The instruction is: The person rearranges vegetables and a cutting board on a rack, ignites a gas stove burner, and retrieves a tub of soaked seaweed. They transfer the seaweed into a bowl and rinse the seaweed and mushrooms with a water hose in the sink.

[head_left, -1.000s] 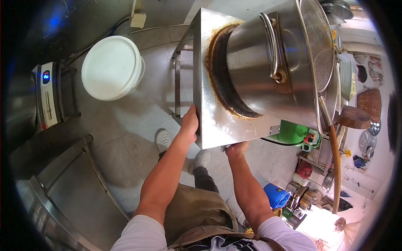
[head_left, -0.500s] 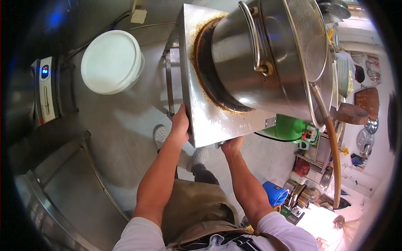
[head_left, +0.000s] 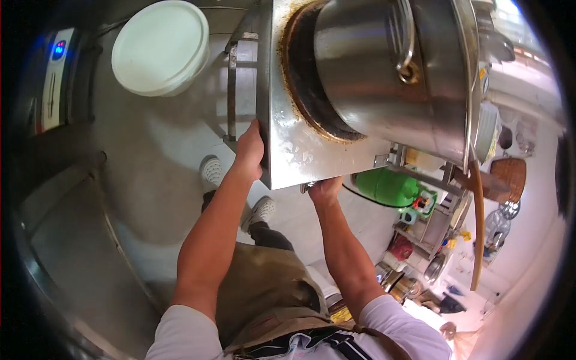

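My left hand grips the near left edge of a steel stove stand, its fingers partly hidden behind the panel. At the stand's near side, my right hand is closed at a small metal part, with most of its fingertips under the edge. A large steel pot sits on the round, blackened burner of the stand. Its looped side handle faces me. The wooden handle of a strainer sticks out past the pot's rim.
A white lidded bucket stands on the floor at the upper left. Near the left edge is a panel with a lit digit. A green gas cylinder lies beyond my right hand, near shelves with kitchenware. A steel cabinet is at lower left.
The view has shifted, so the bucket and lit panel appear higher. Both hands keep their places on the stand. More of the green cylinder shows, and my feet appear further left.
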Action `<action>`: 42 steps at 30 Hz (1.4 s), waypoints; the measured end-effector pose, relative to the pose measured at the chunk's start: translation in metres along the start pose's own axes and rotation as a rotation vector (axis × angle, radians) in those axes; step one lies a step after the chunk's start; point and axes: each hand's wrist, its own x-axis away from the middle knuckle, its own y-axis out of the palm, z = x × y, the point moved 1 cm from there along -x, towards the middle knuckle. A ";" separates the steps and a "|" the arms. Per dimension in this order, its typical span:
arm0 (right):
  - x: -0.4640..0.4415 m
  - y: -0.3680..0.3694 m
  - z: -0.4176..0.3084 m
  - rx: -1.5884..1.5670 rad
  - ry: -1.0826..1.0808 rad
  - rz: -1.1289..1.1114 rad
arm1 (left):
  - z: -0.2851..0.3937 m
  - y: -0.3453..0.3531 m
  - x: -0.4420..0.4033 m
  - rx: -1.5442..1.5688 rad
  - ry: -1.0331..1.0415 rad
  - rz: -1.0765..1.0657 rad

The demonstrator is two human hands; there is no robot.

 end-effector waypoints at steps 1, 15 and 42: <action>0.001 0.001 -0.001 0.025 0.010 -0.025 | 0.000 -0.002 0.001 0.007 0.002 -0.011; -0.032 -0.015 0.001 0.350 0.016 0.001 | -0.028 -0.027 -0.045 -0.224 0.349 -0.013; 0.012 -0.016 0.001 1.038 0.192 -0.243 | -0.073 -0.135 0.002 0.190 0.351 0.287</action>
